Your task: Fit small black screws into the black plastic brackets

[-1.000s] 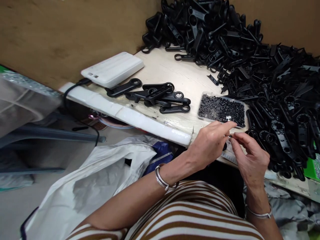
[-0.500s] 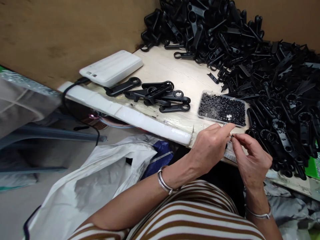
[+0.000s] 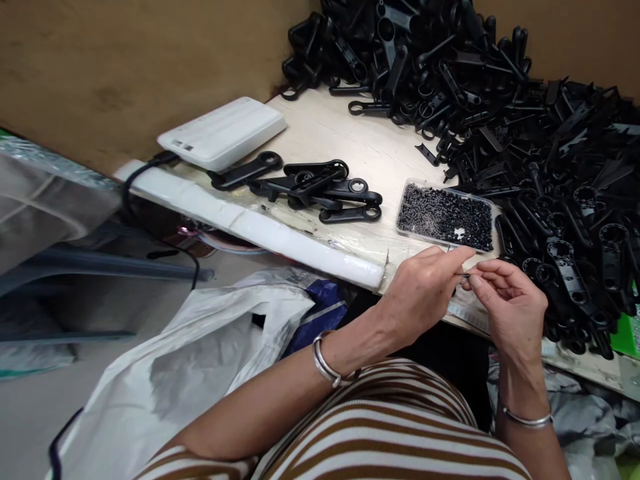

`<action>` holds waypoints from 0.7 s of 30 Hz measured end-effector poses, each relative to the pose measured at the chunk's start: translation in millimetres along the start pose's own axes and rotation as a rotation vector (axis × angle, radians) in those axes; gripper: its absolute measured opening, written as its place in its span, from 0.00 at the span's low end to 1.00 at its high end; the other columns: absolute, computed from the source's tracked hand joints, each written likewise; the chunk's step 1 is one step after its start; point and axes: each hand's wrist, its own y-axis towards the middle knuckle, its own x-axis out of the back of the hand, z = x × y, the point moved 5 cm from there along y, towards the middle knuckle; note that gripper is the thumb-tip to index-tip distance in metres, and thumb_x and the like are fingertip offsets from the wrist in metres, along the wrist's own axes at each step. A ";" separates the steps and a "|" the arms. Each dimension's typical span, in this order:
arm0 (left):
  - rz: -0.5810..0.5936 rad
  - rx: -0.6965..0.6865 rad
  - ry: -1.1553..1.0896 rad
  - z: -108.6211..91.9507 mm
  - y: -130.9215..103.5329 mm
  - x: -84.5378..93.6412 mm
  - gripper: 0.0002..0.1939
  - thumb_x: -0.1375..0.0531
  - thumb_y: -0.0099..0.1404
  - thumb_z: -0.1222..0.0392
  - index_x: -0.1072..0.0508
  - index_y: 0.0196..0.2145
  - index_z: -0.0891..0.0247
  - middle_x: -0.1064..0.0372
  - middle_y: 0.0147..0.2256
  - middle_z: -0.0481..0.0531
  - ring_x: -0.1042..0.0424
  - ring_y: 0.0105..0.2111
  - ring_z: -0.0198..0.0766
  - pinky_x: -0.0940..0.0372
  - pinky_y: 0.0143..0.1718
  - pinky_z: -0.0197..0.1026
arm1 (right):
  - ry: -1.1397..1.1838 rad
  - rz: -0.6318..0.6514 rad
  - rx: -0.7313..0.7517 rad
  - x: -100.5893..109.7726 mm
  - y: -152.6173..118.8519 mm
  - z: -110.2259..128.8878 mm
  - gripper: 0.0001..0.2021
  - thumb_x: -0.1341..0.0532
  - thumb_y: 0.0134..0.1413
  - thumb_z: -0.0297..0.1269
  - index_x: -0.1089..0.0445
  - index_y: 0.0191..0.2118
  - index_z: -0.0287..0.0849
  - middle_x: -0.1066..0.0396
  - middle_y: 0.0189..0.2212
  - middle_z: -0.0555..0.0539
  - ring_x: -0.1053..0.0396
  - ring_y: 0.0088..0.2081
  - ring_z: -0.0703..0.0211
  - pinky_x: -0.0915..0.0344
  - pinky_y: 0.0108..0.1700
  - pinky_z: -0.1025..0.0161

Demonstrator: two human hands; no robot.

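Note:
In the head view, my left hand (image 3: 425,290) and my right hand (image 3: 513,303) almost meet at the table's front edge. Between their fingertips is a small dark piece (image 3: 466,275), thin and partly hidden. My right thumb and fingers are pinched at it. The fingers of my left hand are curled closed, and what they grip is hidden behind the knuckles. Just beyond both hands lies a clear plastic box (image 3: 425,238), filled with tiny black parts.
Black plastic arms with ring ends form a large heap (image 3: 450,87) at the back and right. Several similar arms (image 3: 315,187) lie left of the box. A white power bank (image 3: 225,133) with a black cable (image 3: 135,180) sits near the white padded edge (image 3: 250,227).
My right hand has shifted slightly right, its fingers opening a little apart from my left. The small dark piece between the fingertips shows more plainly. My left hand has barely moved.

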 end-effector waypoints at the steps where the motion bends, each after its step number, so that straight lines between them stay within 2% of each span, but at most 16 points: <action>1: 0.011 0.004 -0.001 0.2 0.2 -0.3 0.10 0.43 0.65 0.71 0.29 0.44 0.64 0.25 0.31 0.48 0.27 0.32 0.35 0.32 0.35 0.36 | 0.014 0.007 -0.012 0.0 0.8 -1.4 0.09 0.30 0.48 0.32 0.25 0.38 0.44 0.22 0.31 0.50 0.24 0.30 0.61 0.24 0.35 0.64; 7: 0.014 -0.009 0.004 0.1 -0.4 -0.8 0.11 0.45 0.65 0.72 0.29 0.44 0.65 0.26 0.30 0.49 0.27 0.31 0.36 0.33 0.34 0.36 | -0.059 0.020 0.025 -0.2 0.2 -0.5 0.08 0.31 0.49 0.33 0.25 0.38 0.44 0.23 0.30 0.50 0.24 0.30 0.61 0.24 0.35 0.64; 15: 0.013 -0.050 0.096 -1.0 -2.8 -1.9 0.10 0.45 0.67 0.71 0.29 0.43 0.65 0.27 0.30 0.50 0.29 0.32 0.37 0.33 0.34 0.36 | -0.490 -0.075 0.403 -3.9 -12.9 19.4 0.06 0.34 0.55 0.31 0.24 0.39 0.46 0.21 0.34 0.52 0.23 0.32 0.62 0.25 0.38 0.67; 21: -0.038 -0.082 0.112 -3.2 -4.6 -3.0 0.07 0.45 0.68 0.69 0.29 0.41 0.64 0.27 0.30 0.49 0.30 0.31 0.36 0.34 0.34 0.35 | -0.540 -0.096 0.468 -7.0 -16.4 24.6 0.07 0.35 0.55 0.30 0.25 0.40 0.44 0.21 0.33 0.52 0.23 0.31 0.63 0.25 0.37 0.69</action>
